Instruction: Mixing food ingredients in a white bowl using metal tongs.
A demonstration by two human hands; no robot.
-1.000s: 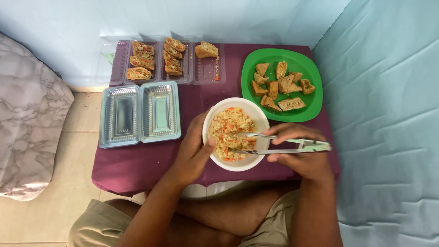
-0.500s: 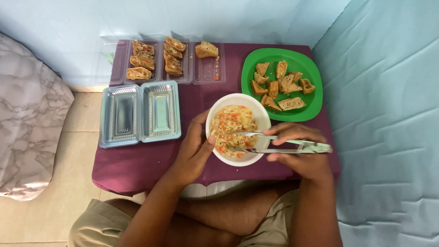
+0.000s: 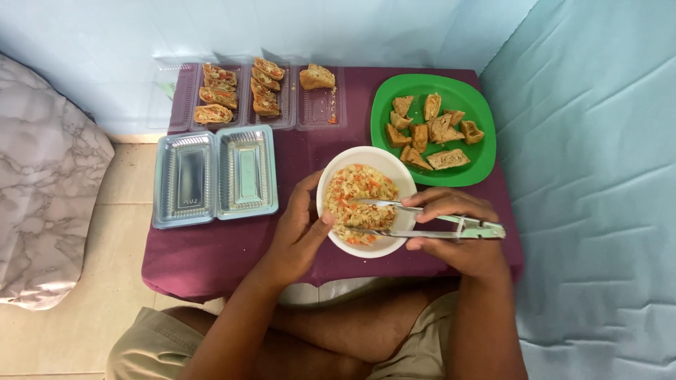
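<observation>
Hands at table front: left hand [image 3: 299, 236] cups the white bowl [image 3: 331, 184] rim, fingers curled on it. Right hand [image 3: 461, 236] closed on metal tongs [image 3: 422, 219], tips in the rice-veg filling [image 3: 355, 197]. Going L to R: 2 empty clear trays [image 3: 215, 176], stuffed pieces in containers [image 3: 239, 91] behind, green plate [image 3: 458, 91] w/ tofu pieces [image 3: 429, 130].

A pale blue wall [image 3: 105, 42], beige tiled floor [image 3: 91, 281], and a low table [image 3: 211, 253] under purple cloth.
</observation>
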